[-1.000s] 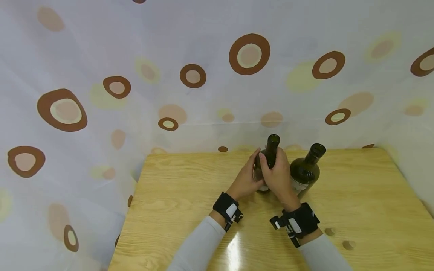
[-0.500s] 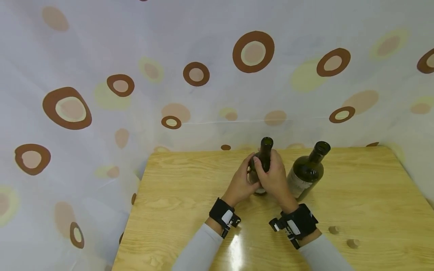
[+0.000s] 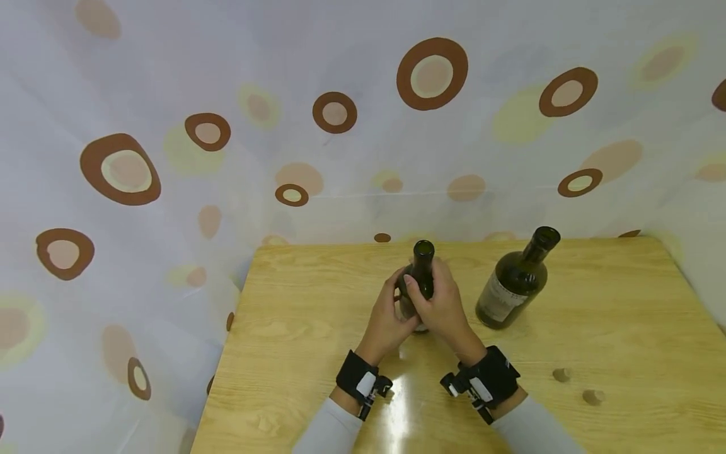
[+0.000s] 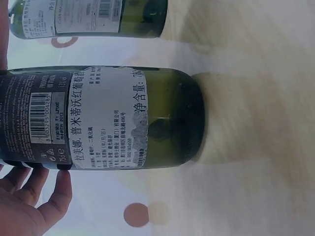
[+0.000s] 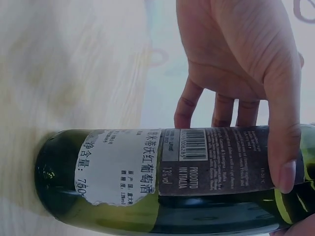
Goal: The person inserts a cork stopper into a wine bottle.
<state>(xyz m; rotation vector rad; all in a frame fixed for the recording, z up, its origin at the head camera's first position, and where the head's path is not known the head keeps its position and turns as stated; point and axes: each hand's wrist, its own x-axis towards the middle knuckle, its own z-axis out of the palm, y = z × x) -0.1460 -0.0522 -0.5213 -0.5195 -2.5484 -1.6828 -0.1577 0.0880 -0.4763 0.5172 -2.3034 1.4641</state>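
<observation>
Both hands hold a dark green wine bottle (image 3: pixel 423 258) near the middle of the table, upright. My left hand (image 3: pixel 390 318) curls its fingers round one side of it, and my right hand (image 3: pixel 445 309) grips the other, thumb laid across the shoulder. In the left wrist view the bottle's white sticker (image 4: pixel 108 118) covers part of a black label, and its base is close against the table. The right wrist view has the right thumb (image 5: pixel 286 162) pressed on the dark label. A second green wine bottle (image 3: pixel 510 287) with a pale label stands apart on the right.
Two small light-brown corks (image 3: pixel 593 396) lie on the wooden table (image 3: pixel 295 340) at the right front. A white curtain (image 3: pixel 363 151) with brown rings hangs behind the table and along its sides.
Both hands have shifted the held bottle leftward and slightly nearer, widening the gap to the second bottle. The camera view has also moved a little. Both hands keep their grip.
</observation>
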